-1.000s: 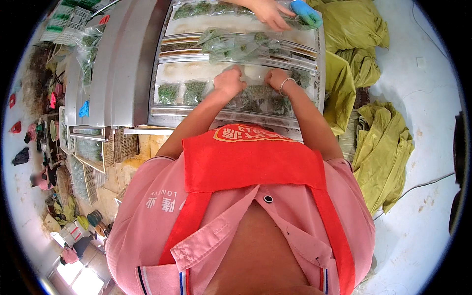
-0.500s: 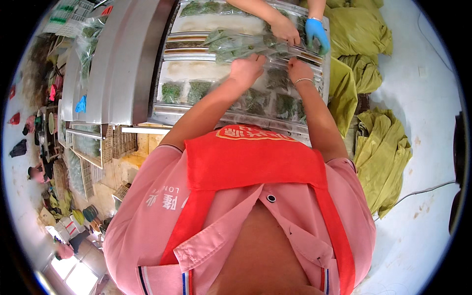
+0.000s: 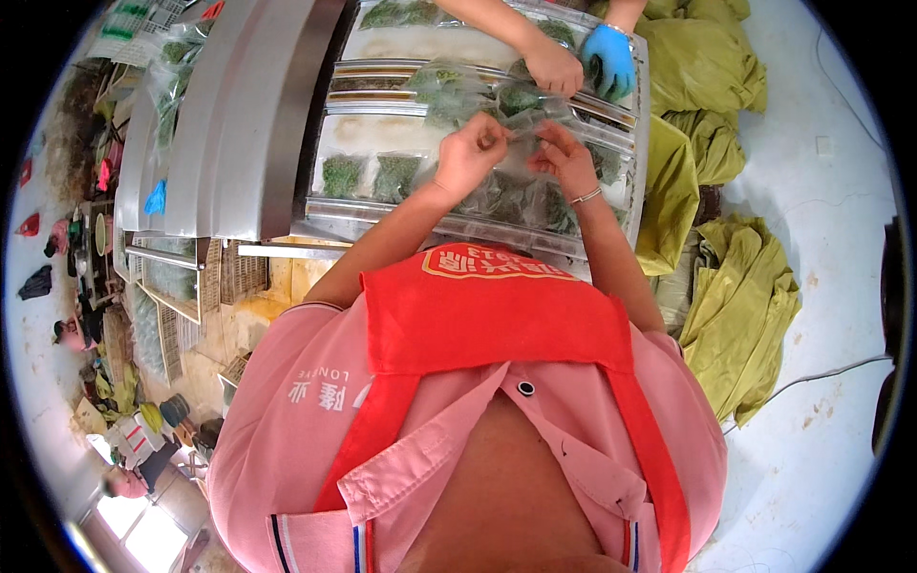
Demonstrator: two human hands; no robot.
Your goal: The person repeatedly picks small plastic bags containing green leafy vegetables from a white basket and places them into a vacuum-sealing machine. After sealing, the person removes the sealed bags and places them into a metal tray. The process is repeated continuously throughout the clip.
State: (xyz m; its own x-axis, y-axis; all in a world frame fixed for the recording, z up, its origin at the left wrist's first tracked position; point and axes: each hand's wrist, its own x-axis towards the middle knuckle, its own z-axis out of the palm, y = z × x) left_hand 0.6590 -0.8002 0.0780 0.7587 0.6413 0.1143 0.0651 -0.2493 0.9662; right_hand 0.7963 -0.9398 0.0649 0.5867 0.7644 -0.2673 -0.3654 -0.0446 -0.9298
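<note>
Over the white work surface, my left hand (image 3: 470, 155) is closed in a pinch on the edge of a clear plastic bag (image 3: 523, 132). My right hand (image 3: 567, 162) faces it, fingers bent inward at the same bag's edge; the exact fingertip contact is hard to make out. Bags of green leafy produce (image 3: 396, 178) lie flat in a row on the near side, some partly under my hands. Beyond, a bulging clear bag of greens (image 3: 444, 95) lies across the metal rails (image 3: 377, 95).
Across the surface are another person's bare hand (image 3: 554, 69) and blue-gloved hand (image 3: 611, 62), close to mine. A grey metal machine housing (image 3: 272, 124) stands at the left. Yellow-green sacks (image 3: 740, 306) are heaped at the right. Crates (image 3: 244, 272) stand below left.
Both my hands have drawn back toward me from the rails, lifting the plastic edge between them. The other person's gloved hand has shifted slightly left.
</note>
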